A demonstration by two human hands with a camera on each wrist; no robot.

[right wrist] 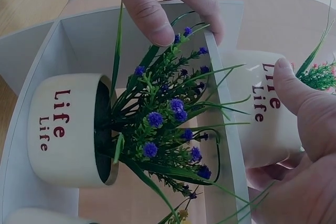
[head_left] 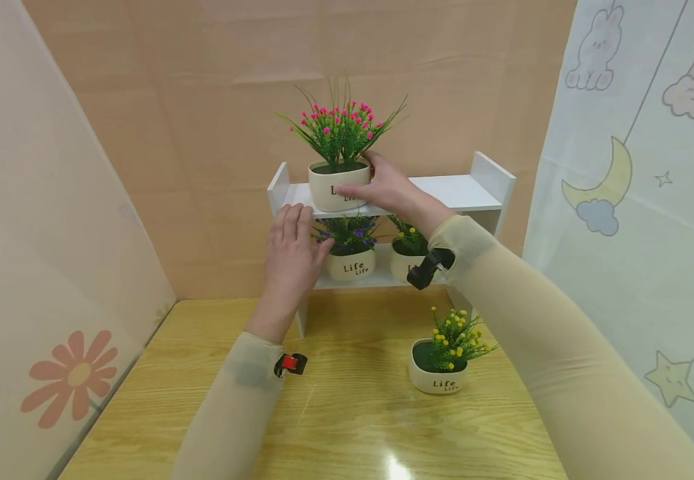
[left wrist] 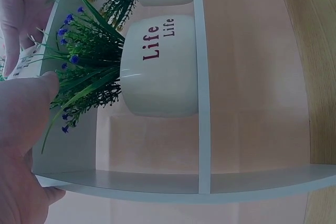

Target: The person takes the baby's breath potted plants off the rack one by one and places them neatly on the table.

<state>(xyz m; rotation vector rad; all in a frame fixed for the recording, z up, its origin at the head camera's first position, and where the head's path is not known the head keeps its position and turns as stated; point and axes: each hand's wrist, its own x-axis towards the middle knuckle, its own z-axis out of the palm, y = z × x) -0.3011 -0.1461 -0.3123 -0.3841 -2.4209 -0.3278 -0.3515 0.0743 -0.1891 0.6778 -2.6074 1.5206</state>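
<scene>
A cream pot of pink flowers (head_left: 325,189) stands upright at the left end of the white shelf's (head_left: 451,190) top board. My right hand (head_left: 391,189) grips it from the right, thumb across the front near the lettering. In the right wrist view that thumb lies against the pot (right wrist: 249,140). My left hand (head_left: 289,250) holds the shelf's upper left corner, with the thumb on the inner side and the fingers over the edge. Just beside the thumb is a pot of purple flowers (left wrist: 163,82) on the lower board.
Another pot (head_left: 403,267) with yellow flowers stands on the lower board, partly hidden by my right wrist. A further yellow-flowered pot (head_left: 437,380) sits on the wooden table (head_left: 347,413) in front of the shelf. Printed cloths (head_left: 599,267) hang around the table.
</scene>
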